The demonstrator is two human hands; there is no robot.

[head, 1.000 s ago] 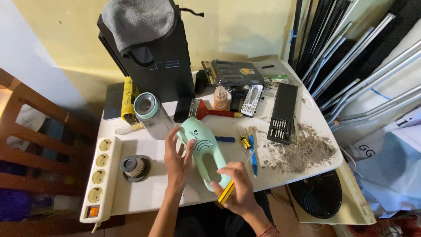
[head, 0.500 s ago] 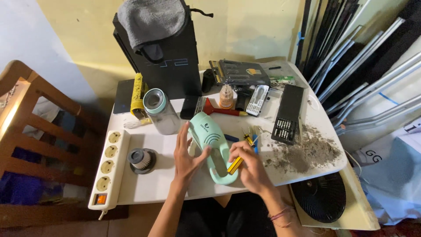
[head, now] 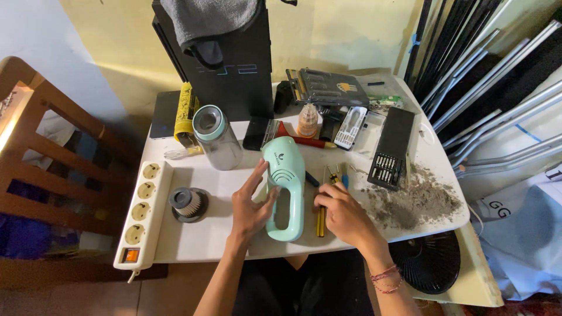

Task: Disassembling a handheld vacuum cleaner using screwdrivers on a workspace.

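Note:
A mint-green handheld vacuum body (head: 285,187) lies on the white table (head: 211,240), its handle loop toward me. My left hand (head: 250,206) rests against its left side with fingers spread. My right hand (head: 341,213) lies just right of it, fingers curled over a yellow-and-black screwdriver (head: 321,217) that lies on the table. More small yellow and blue tools (head: 335,173) lie just beyond that hand.
A white power strip (head: 143,213) lies at the left, beside a round filter (head: 188,203) and a clear dust cup (head: 216,137). A black console (head: 225,64) stands behind. A bit case (head: 390,149), a dust pile (head: 418,202) and metal bars (head: 497,99) sit right.
My right hand has brought the screwdriver down from the vacuum body onto the table beside it. The left hand stays against the body's left side. The view has tilted slightly.

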